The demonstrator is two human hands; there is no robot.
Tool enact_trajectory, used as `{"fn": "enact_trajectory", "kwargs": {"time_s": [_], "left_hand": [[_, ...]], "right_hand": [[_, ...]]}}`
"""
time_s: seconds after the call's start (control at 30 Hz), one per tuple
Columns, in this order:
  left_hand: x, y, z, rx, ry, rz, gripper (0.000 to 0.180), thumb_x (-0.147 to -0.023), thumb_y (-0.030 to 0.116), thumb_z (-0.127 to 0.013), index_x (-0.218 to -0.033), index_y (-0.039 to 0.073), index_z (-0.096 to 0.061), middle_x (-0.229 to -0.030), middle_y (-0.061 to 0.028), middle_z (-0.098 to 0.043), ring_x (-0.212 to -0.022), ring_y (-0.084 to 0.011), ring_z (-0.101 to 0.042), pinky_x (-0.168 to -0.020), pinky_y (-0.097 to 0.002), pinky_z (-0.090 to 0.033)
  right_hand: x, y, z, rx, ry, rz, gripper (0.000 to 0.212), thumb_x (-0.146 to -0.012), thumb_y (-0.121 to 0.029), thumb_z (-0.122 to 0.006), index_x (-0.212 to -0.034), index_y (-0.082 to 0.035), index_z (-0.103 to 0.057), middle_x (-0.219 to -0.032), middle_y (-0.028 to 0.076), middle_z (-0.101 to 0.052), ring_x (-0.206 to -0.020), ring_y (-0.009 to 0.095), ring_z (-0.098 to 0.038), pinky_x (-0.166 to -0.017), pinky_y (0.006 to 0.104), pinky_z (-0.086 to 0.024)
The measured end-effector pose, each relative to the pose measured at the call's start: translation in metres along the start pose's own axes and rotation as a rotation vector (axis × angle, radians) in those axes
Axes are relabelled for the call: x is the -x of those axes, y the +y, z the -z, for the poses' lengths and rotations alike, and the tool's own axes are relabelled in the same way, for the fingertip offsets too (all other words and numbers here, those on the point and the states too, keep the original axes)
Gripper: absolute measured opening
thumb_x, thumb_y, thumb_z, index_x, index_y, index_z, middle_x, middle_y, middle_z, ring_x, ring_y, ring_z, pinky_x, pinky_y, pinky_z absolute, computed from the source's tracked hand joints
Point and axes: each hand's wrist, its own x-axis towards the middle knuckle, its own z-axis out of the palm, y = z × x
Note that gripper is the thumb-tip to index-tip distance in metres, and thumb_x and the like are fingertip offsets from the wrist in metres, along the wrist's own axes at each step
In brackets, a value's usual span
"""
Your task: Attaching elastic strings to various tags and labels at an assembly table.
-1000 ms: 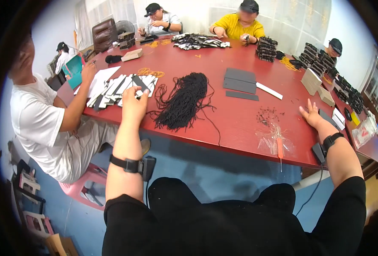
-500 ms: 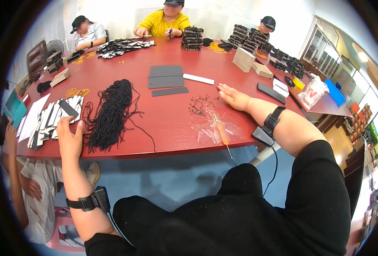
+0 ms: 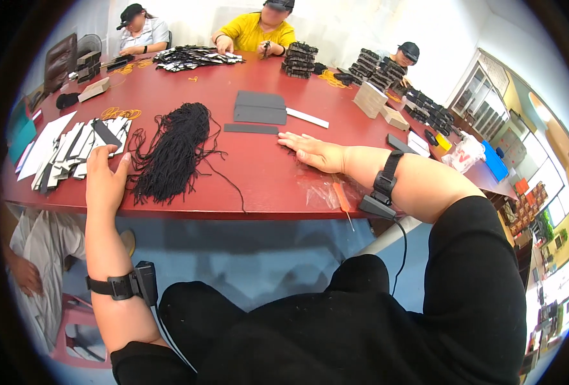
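My left hand point(image 3: 106, 183) is open, thumb apart from the fingers, at the near edge of a pile of white strips point(image 3: 72, 154). Its fingertips reach the lower end of a dark grey strip point(image 3: 107, 133) on that pile. Beside it lies a thick bundle of black cords point(image 3: 174, 154). Flat and open, my right hand point(image 3: 318, 154) rests over the table with its fingertips at the right end of another dark grey strip point(image 3: 251, 129). The small black pieces there are mostly hidden under this hand. Nearer me lie an awl with an orange handle point(image 3: 341, 195) and clear plastic film point(image 3: 316, 192).
Dark grey boards point(image 3: 260, 108) and a white strip point(image 3: 307, 118) lie farther in on the red table point(image 3: 188, 209). Stacked black bundles point(image 3: 299, 61) stand at the back, near a person in yellow point(image 3: 252, 33). Another person's hand point(image 3: 27, 276) is at lower left.
My right hand has moved left, from beside the small black pieces to over them. The single dark grey strip has shifted left and lies straighter. The view has shifted slightly.
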Motion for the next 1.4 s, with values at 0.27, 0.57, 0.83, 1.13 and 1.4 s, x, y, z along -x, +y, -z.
{"fn": "enact_trajectory", "kwargs": {"time_s": [0.27, 0.57, 0.83, 1.13, 1.4], "left_hand": [[0.000, -0.006, 0.000, 0.012, -0.040, -0.020, 0.033, -0.082, 0.025, -0.064, -0.102, 0.000, -0.055, -0.107, -0.0154, -0.054, -0.104, -0.0311, -0.050, -0.091, -0.0379, -0.039], [-0.001, -0.009, -0.005, -0.065, -0.092, -0.021, 0.032, -0.085, 0.026, -0.061, -0.104, 0.000, -0.054, -0.106, -0.0129, -0.055, -0.106, -0.0285, -0.049, -0.093, -0.0357, -0.037], [-0.001, -0.003, -0.004, -0.095, -0.091, -0.059, 0.033, -0.084, 0.024, -0.061, -0.103, -0.002, -0.055, -0.106, -0.0147, -0.054, -0.103, -0.0309, -0.050, -0.091, -0.0371, -0.039], [0.000, 0.009, 0.004, -0.072, -0.102, 0.006, 0.030, -0.082, 0.022, -0.063, -0.101, -0.001, -0.056, -0.105, -0.0145, -0.055, -0.102, -0.0315, -0.051, -0.089, -0.0382, -0.040], [0.001, 0.009, 0.003, -0.056, -0.087, 0.012, 0.030, -0.082, 0.023, -0.063, -0.100, 0.000, -0.056, -0.103, -0.0131, -0.055, -0.102, -0.0314, -0.051, -0.088, -0.0382, -0.041]], "right_hand": [[0.072, 0.020, 0.023, -0.288, 0.335, -0.147, 0.053, -0.100, -0.037, -0.023, -0.140, -0.002, -0.027, -0.145, 0.015, -0.030, -0.136, 0.026, -0.023, -0.112, 0.0341, -0.017], [0.168, -0.037, -0.004, 0.223, 0.048, -0.631, 0.069, -0.095, -0.047, -0.030, -0.141, 0.003, -0.018, -0.148, 0.022, -0.013, -0.139, 0.032, -0.010, -0.113, 0.0398, -0.010], [0.055, -0.034, -0.009, 0.195, 0.100, -0.583, 0.080, -0.092, -0.059, -0.026, -0.142, 0.003, -0.016, -0.148, 0.022, -0.015, -0.139, 0.030, -0.010, -0.113, 0.0394, -0.010], [-0.004, -0.042, -0.010, 0.155, 0.060, -0.370, 0.082, -0.091, -0.061, -0.021, -0.142, 0.004, -0.012, -0.147, 0.023, -0.017, -0.139, 0.030, -0.011, -0.113, 0.0392, -0.011], [-0.030, -0.048, -0.012, 0.198, 0.075, -0.216, 0.071, -0.095, -0.048, -0.029, -0.142, 0.003, -0.012, -0.147, 0.025, -0.013, -0.139, 0.033, -0.010, -0.113, 0.0386, -0.011]]}}
